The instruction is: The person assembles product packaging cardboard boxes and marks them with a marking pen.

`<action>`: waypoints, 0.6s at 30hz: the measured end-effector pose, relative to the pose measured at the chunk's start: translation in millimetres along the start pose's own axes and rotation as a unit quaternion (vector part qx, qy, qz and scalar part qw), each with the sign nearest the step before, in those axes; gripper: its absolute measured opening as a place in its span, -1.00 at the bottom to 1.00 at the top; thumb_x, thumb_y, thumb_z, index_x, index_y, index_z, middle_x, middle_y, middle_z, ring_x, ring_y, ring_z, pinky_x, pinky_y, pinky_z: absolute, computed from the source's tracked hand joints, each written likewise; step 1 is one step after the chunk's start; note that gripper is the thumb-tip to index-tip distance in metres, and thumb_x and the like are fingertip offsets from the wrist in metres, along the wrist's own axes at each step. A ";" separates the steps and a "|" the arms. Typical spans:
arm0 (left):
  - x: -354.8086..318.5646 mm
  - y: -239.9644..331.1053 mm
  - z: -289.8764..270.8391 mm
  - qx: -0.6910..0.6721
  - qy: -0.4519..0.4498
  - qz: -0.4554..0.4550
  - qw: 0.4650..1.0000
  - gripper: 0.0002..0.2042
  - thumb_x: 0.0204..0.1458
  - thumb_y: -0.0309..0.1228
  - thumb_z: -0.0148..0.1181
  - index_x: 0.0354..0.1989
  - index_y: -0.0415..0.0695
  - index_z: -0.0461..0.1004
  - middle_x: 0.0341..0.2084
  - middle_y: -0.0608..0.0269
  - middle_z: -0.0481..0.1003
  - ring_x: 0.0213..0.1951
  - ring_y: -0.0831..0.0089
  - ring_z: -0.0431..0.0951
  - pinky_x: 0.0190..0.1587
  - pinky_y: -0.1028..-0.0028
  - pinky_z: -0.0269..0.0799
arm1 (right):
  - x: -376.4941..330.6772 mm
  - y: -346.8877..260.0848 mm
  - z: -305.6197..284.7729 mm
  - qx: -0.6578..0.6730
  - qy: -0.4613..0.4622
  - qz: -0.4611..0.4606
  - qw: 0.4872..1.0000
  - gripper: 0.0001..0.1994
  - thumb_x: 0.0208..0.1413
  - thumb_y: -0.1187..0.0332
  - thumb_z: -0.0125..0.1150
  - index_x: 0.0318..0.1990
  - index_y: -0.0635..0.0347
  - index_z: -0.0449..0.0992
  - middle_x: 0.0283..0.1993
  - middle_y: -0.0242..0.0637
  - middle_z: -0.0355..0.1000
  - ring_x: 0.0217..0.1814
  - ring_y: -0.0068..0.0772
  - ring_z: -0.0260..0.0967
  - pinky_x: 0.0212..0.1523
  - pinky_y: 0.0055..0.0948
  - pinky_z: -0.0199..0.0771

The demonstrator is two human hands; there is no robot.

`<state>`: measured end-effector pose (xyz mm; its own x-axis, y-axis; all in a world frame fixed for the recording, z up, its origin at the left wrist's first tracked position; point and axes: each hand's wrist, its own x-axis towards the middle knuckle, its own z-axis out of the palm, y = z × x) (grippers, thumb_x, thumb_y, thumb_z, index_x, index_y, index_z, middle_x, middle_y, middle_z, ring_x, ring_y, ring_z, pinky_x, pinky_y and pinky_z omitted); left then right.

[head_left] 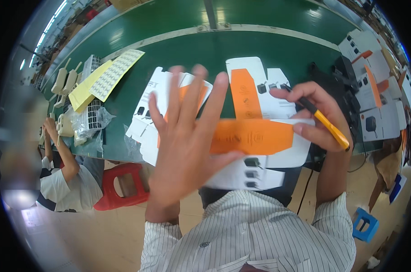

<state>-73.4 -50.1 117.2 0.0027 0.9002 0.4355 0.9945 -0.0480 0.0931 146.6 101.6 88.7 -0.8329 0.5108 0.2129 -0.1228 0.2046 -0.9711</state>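
My left hand [182, 140] is spread wide with its fingers apart, slightly blurred, above flattened white-and-orange box blanks. Between the fingers of my right hand [325, 115] lies a slim yellow-and-black pen-shaped tool [331, 128]; its exact kind cannot be made out. The right thumb rests at the end of an orange panel on the nearest box blank [269, 136], which overhangs the table's front edge. Beyond it lies another printed blank section [246, 93] with an orange strip. More white blanks [139, 120] lie partly hidden behind my left hand.
A green table [182, 47] holds yellow label sheets [117, 75] and plastic bags [85, 124] on the left. White-and-orange boxes [373, 122] and black devices [346, 75] stand on the right. Near another person [69, 177] is a red stool [124, 186]; a blue stool [365, 225] stands lower right.
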 end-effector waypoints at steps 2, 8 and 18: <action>18.5 -15.5 3.3 -0.119 -0.222 -0.043 0.967 -0.43 -0.13 -0.24 0.39 0.08 -0.17 0.37 -0.10 -0.04 0.44 -0.05 0.10 0.43 -0.06 0.17 0.29 | 9.7 2.8 -11.3 -0.052 -0.002 -0.085 0.995 -0.57 -0.03 0.58 0.15 0.07 0.30 0.31 0.18 -0.08 0.34 0.31 -0.31 0.23 0.28 -0.41 0.20; -2.8 -25.3 70.3 -0.594 -0.098 -0.223 0.766 -0.83 0.18 -0.37 0.13 -0.30 -0.23 0.40 -0.56 0.40 0.47 -0.55 0.74 0.38 -0.55 0.64 0.21 | 4.8 5.8 -14.4 -0.226 0.340 -0.222 0.886 -0.61 0.10 0.53 0.20 0.08 0.33 0.31 0.21 -0.06 0.32 0.29 -0.31 0.24 0.28 -0.39 0.20; 8.6 16.2 111.9 -0.338 -0.080 -0.307 0.886 -0.43 -0.03 -0.37 0.32 0.12 -0.36 0.26 -0.50 0.02 0.45 -0.47 0.23 0.47 -0.40 0.29 0.34 | -29.6 60.6 28.1 -0.455 0.103 0.072 0.882 -0.50 0.03 0.29 0.31 0.09 0.28 0.29 0.23 0.15 0.26 0.25 0.30 0.14 0.24 -0.09 0.18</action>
<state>-45.5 5.3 22.3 -0.4476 0.8942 -0.0106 0.5246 0.2722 0.8067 148.7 75.4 20.5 -0.6777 0.7073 0.2012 0.5373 0.6631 -0.5212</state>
